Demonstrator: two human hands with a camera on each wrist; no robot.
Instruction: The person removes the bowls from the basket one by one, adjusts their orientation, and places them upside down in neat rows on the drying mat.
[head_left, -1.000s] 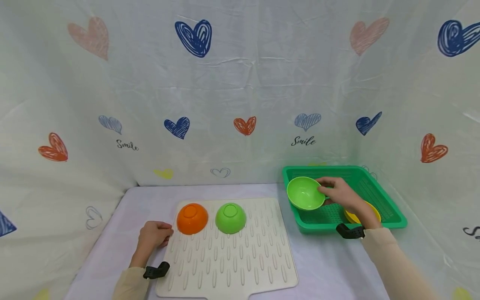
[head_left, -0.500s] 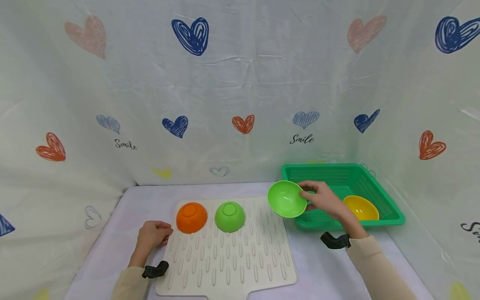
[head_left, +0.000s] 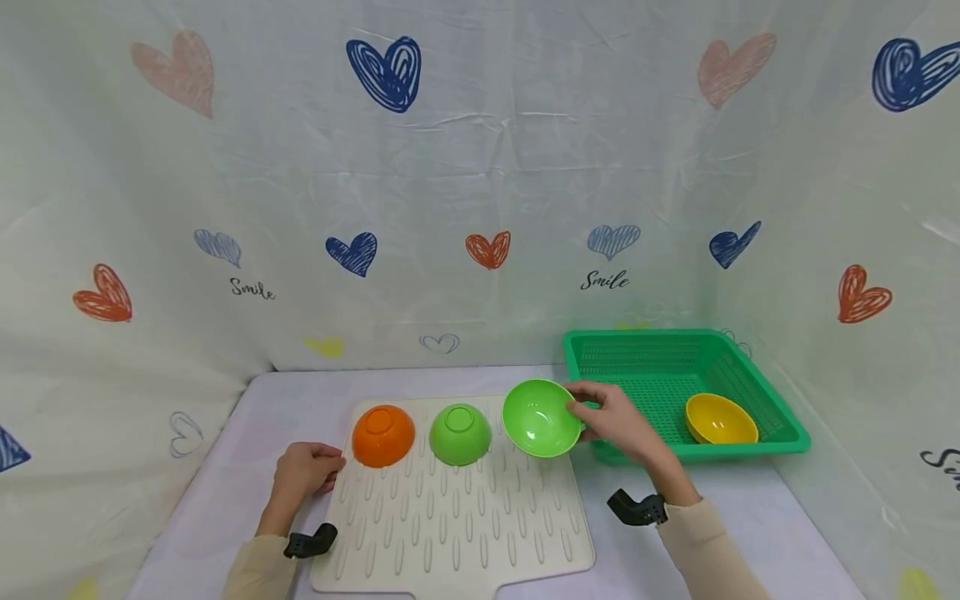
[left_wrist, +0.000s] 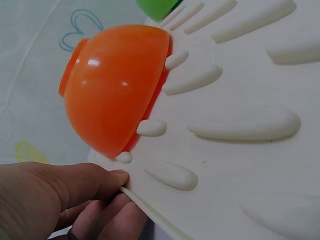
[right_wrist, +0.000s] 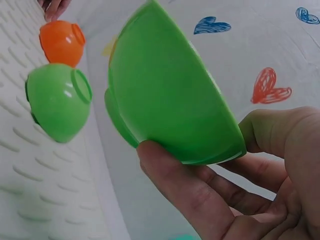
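My right hand (head_left: 611,421) grips a bright green bowl (head_left: 542,418) by its right side, thumb at the rim and fingers under the outer wall. The bowl's inside faces up toward the head camera, over the back right corner of the white ridged drying mat (head_left: 465,533). Upside down on that mat sit a second green bowl (head_left: 461,435) and an orange bowl (head_left: 383,436) to its left. At the mat's left edge my left hand (head_left: 303,475) pinches the border between thumb and fingers, close to the orange bowl, as the left wrist view shows.
A green plastic basket (head_left: 765,392) stands at the back right, with a yellow bowl (head_left: 722,418) lying in its front right part. A white curtain with printed hearts (head_left: 487,250) hangs behind the table (head_left: 637,567) and at both sides.
My right hand has carried the green bowl leftward and nearer, from above the basket to over the mat's back right corner. The left hand has stayed in place.
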